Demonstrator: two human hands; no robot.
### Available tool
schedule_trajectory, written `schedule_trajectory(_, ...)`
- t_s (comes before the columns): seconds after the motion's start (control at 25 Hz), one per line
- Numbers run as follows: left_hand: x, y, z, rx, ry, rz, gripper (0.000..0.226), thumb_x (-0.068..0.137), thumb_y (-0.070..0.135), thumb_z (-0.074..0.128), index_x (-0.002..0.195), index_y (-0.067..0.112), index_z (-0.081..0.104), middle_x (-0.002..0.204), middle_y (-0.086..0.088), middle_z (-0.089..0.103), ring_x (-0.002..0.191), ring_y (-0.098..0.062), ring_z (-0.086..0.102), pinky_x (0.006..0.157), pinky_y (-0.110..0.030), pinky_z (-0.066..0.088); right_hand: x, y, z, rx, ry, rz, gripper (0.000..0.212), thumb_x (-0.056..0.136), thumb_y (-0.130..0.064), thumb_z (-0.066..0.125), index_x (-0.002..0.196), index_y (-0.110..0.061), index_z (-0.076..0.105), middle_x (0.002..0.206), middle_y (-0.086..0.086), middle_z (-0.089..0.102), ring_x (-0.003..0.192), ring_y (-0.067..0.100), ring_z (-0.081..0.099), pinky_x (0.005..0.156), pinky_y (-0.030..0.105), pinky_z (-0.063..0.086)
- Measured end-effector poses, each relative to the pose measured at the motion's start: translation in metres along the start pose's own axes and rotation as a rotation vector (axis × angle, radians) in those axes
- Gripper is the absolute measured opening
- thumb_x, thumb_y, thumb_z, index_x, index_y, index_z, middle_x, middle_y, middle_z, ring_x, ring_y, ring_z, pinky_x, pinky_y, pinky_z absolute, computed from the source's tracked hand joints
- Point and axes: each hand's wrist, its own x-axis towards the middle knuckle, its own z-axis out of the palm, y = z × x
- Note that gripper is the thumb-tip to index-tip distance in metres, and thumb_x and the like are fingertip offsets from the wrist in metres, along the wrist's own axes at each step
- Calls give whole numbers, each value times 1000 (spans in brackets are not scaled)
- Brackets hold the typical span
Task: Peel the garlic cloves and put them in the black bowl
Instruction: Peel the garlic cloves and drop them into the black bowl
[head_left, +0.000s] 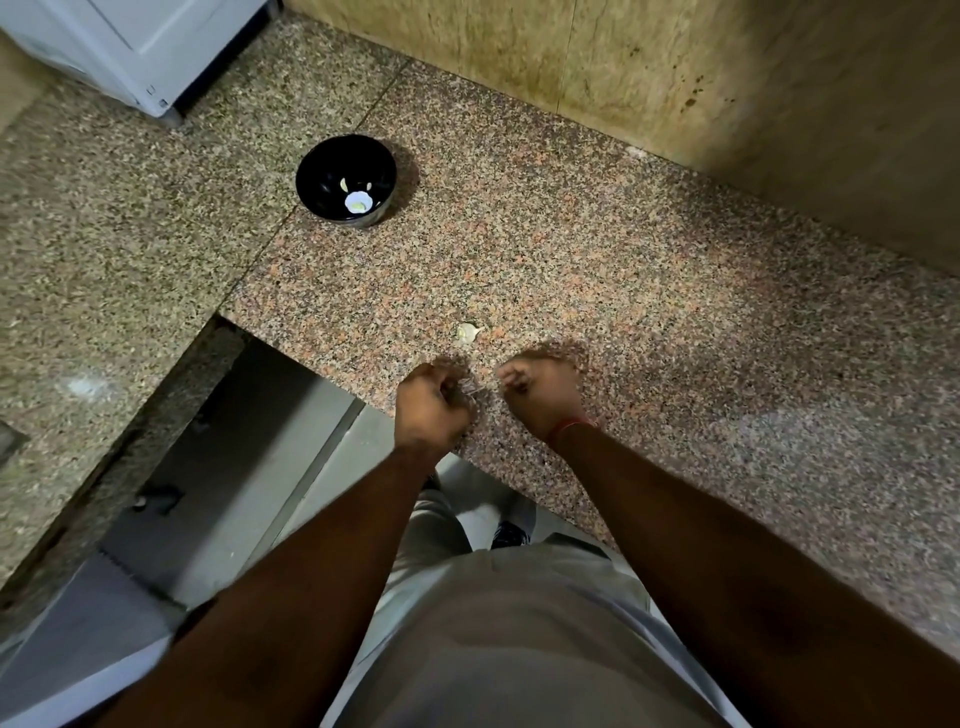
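Garlic peeling at the granite worktop (623, 291), both hands busy near the front edge

One pale garlic clove (467, 333) sits loose on the worktop just past the knuckles, and the black bowl (346, 179) is well beyond it with a few pale bits inside. Left hand (432, 404) and right hand (540, 387) are both curled tight, close together, with something thin and pale pinched between them, too blurry to name. Both forearms reach straight forward, wrists low over the worktop; red thread (574, 425) on the right wrist.
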Motion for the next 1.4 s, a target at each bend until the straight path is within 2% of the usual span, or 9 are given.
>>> schedule_trajectory(0.08,-4,-4,0,17,-7,26,38,77,23,72,115,21,73,97,4,69,80,-14,67,78,-29,60,5,-6,7,-103,-98,-78,33,89,3,58,111,-13,76,114,7,74,97,16,66,90,32,56)
schedule_trajectory(0.36,-7,-18,4,85,110,11,10,91,19,69,90,15,78,84,-2,69,63,-15,62,65,-25,50,33,-24,17,-472,-392,-301,52,87,-9,73,137,-18,64,128,4,56,115,20,55,104,36,48)
schedule_trajectory(0.56,-8,-30,2,163,91,60,9,88,13,74,88,17,82,90,-5,73,68,-9,52,68,-15,36,21,-23,29,-599,-325,-390,33,89,3,53,104,-17,75,100,-1,58,96,14,55,91,35,55)
schedule_trajectory(0.64,-8,-33,4,154,92,52,19,86,5,72,92,19,82,92,-3,74,70,-8,55,71,-12,38,13,-19,28,-590,-329,-374,35,88,4,49,106,-15,72,102,1,59,95,16,55,91,34,54)
schedule_trajectory(0.76,-9,-33,7,154,66,41,26,87,-3,65,96,15,82,94,-5,77,76,-18,69,77,-28,56,3,-12,24,-553,-303,-286,32,85,0,52,109,-13,68,103,4,60,94,18,56,88,33,52)
schedule_trajectory(1.04,-14,-40,8,92,122,-28,25,86,-2,59,86,17,74,82,-3,72,69,-21,66,67,-29,55,-3,-14,24,105,-104,124,26,89,6,64,83,-17,74,95,0,75,89,7,68,86,24,56)
schedule_trajectory(1.16,-17,-47,6,17,196,-126,18,86,3,60,88,15,74,85,-6,71,72,-24,64,68,-33,54,6,-21,32,88,-88,78,26,90,6,66,84,-18,76,94,-5,75,85,1,67,89,25,57)
schedule_trajectory(1.28,-20,-47,6,35,206,-97,14,87,10,59,83,13,72,81,-8,68,69,-24,60,67,-31,47,27,-32,43,-45,-108,-27,24,88,4,68,87,-18,79,96,-2,78,87,8,71,96,31,57)
schedule_trajectory(1.4,-25,-49,10,6,210,-68,7,88,18,71,88,17,78,91,-1,69,78,-17,63,76,-22,49,44,-45,51,-215,-218,-170,27,86,9,68,95,-13,81,102,3,77,91,15,70,89,26,56)
